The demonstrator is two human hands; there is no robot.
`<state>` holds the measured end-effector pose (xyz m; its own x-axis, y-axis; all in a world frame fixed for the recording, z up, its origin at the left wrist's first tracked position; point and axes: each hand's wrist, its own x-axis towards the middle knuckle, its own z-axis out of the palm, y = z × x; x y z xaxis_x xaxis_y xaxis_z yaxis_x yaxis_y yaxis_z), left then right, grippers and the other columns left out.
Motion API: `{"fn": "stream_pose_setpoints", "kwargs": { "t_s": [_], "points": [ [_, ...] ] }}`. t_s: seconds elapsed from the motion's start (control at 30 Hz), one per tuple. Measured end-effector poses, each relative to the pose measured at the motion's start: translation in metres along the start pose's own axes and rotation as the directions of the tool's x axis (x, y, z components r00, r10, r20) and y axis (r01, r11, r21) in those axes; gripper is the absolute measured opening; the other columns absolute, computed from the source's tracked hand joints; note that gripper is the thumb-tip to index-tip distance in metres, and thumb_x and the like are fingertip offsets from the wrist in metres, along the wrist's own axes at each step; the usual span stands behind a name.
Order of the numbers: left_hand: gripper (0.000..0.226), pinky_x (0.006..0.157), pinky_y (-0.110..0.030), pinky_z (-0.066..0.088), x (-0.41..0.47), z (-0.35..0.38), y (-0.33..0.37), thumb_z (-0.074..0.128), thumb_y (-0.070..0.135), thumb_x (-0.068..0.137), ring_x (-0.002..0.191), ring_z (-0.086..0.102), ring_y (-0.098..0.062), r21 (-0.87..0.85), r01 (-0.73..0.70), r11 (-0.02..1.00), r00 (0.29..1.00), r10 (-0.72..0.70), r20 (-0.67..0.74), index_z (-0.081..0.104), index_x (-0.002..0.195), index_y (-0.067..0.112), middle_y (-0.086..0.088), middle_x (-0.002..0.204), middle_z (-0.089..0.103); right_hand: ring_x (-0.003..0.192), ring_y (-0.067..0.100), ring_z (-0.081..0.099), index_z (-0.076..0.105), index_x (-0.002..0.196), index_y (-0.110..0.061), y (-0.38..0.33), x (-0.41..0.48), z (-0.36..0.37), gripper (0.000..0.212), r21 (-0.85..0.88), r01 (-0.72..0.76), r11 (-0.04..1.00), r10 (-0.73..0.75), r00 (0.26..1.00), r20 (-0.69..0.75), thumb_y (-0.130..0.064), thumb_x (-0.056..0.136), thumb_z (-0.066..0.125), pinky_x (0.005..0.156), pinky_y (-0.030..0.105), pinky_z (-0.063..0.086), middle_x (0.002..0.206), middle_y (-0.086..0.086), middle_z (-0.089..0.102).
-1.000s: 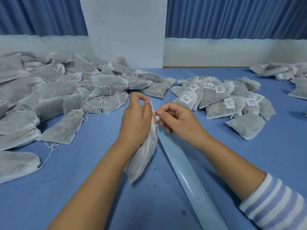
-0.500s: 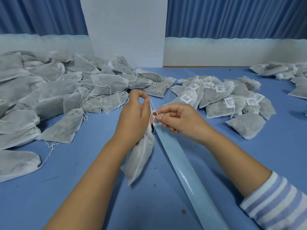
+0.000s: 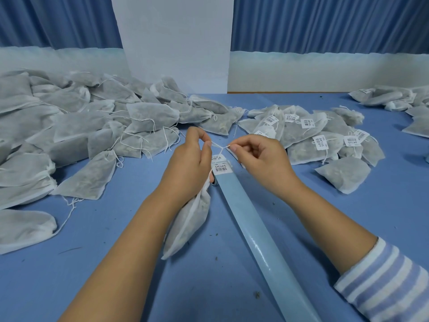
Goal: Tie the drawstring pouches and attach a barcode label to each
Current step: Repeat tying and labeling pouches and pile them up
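My left hand grips a white drawstring pouch by its neck; the pouch hangs down under my wrist. Its thumb and forefinger also pinch one end of the drawstring. My right hand pinches the other end, and the string is stretched taut between both hands. A barcode label hangs below the string, just over the end of a pale blue label strip that runs toward me across the blue table.
A large heap of untied pouches fills the left side. Labelled pouches lie in a pile at right, with more pouches at the far right. A white pillar stands behind the table.
My hands have drawn apart, pulling the drawstring taut between them. The barcode label, held close at my fingers before, now hangs below the string.
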<state>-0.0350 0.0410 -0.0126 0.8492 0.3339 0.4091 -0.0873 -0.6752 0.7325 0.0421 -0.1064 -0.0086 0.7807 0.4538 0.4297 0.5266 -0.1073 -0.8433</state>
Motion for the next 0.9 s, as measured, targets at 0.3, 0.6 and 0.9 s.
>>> {"fn": "stream_pose_setpoints", "kwargs": {
  "t_s": [0.3, 0.6, 0.9],
  "points": [
    [0.005, 0.057, -0.036, 0.045, 0.001, 0.000, -0.001, 0.036, 0.025, 0.105, 0.049, 0.055, -0.011, 0.054, 0.007, 0.999, 1.000, -0.006, -0.003, 0.039, 0.102, 0.024, 0.007, 0.041, 0.056, 0.058, 0.009, 0.047, 0.068, 0.084, -0.023, 0.000, 0.000, 0.001, 0.013, -0.092, 0.015, 0.996, -0.017, 1.000, -0.021, -0.014, 0.092, 0.065, 0.057, 0.012, 0.039, 0.063, -0.007, 0.054],
    [0.005, 0.068, -0.048, 0.050, 0.000, -0.005, -0.001, 0.037, 0.026, 0.105, 0.055, 0.059, -0.019, 0.051, 0.005, 0.999, 0.998, -0.002, -0.067, 0.040, 0.102, 0.028, -0.005, 0.053, 0.059, 0.047, 0.000, 0.047, 0.072, 0.096, -0.016, -0.006, -0.004, 0.000, 0.008, 0.133, -0.181, 0.974, 0.137, 0.949, 0.286, -0.013, 0.093, 0.065, 0.045, 0.013, 0.038, 0.054, -0.012, 0.057],
    [0.005, 0.063, -0.035, 0.048, -0.001, -0.003, 0.000, 0.043, 0.031, 0.104, 0.055, 0.060, -0.017, -0.011, -0.061, 0.998, 0.998, 0.061, -0.016, 0.042, 0.099, 0.032, 0.006, 0.050, 0.061, 0.047, 0.007, 0.041, 0.076, 0.089, -0.021, -0.007, -0.009, 0.017, 0.010, 0.373, -0.322, 0.870, 0.210, 0.927, 0.309, -0.021, 0.092, 0.066, 0.044, 0.016, 0.035, 0.059, -0.004, 0.055]
  ]
}}
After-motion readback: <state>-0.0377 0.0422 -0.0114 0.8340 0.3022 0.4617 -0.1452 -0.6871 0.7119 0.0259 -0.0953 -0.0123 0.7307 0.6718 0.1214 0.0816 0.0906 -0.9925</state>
